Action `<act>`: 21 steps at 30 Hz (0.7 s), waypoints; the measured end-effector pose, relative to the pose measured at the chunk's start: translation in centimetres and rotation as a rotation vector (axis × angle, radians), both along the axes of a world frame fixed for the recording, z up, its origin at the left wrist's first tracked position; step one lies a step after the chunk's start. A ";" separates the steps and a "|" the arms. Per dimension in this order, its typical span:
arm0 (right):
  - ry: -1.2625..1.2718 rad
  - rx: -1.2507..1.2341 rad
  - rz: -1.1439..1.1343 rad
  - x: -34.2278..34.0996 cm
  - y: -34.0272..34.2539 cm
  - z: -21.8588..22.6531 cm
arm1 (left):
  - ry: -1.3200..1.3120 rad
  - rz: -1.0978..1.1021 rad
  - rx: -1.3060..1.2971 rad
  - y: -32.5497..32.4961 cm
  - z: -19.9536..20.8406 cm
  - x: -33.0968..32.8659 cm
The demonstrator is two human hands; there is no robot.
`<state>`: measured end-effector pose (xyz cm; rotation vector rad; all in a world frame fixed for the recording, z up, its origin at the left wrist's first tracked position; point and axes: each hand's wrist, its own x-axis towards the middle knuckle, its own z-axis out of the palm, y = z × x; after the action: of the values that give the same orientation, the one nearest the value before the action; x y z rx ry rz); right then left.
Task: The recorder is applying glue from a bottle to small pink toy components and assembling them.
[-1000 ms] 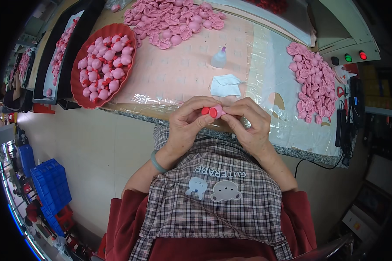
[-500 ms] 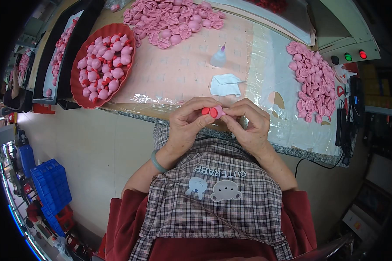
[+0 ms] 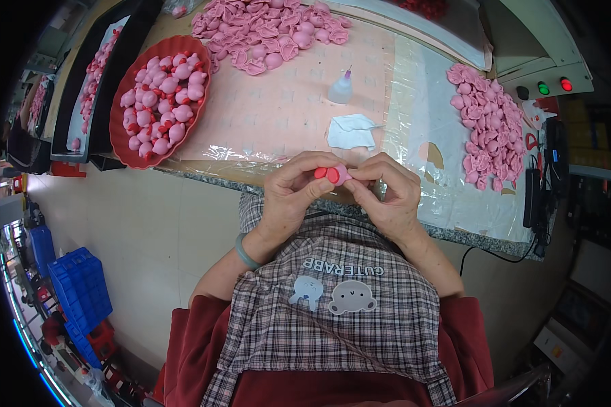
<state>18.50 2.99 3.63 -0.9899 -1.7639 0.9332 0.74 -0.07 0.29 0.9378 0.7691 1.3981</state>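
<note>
Between my two hands, just over the table's front edge, is a small pink rubbery figure (image 3: 342, 177) with red rounded parts on its left end. My left hand (image 3: 293, 188) pinches it by the red parts, thumb below and fingers above. The fingertips of my right hand (image 3: 387, 191) close on its pink right end. Part of the figure is hidden behind the fingers. A folded white cloth (image 3: 352, 132) lies just beyond my hands, and farther back stands a translucent squeeze bottle (image 3: 340, 89) with a purple needle tip.
At the left, a red scalloped basin (image 3: 120, 139) holds many pink-and-red figures, beside a long black tray (image 3: 100, 102). Pink pieces (image 3: 271, 34) are heaped at the back, with another pile (image 3: 489, 129) at the right. Cables and a black power strip (image 3: 531, 197) lie near the right edge.
</note>
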 end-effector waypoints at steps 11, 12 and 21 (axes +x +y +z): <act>0.004 -0.015 0.001 -0.1 0.0 0.0 | 0.002 -0.001 -0.014 0.0 -0.1 -0.1; 0.000 -0.016 0.002 0.0 0.0 0.0 | 0.000 0.000 -0.012 0.0 -0.1 -0.1; -0.015 -0.049 0.018 0.3 0.4 -0.3 | -0.017 -0.043 -0.083 0.0 -0.1 -0.3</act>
<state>18.80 3.38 3.38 -1.0159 -1.7725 0.9865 0.48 -0.10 0.15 0.8721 0.7838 1.3258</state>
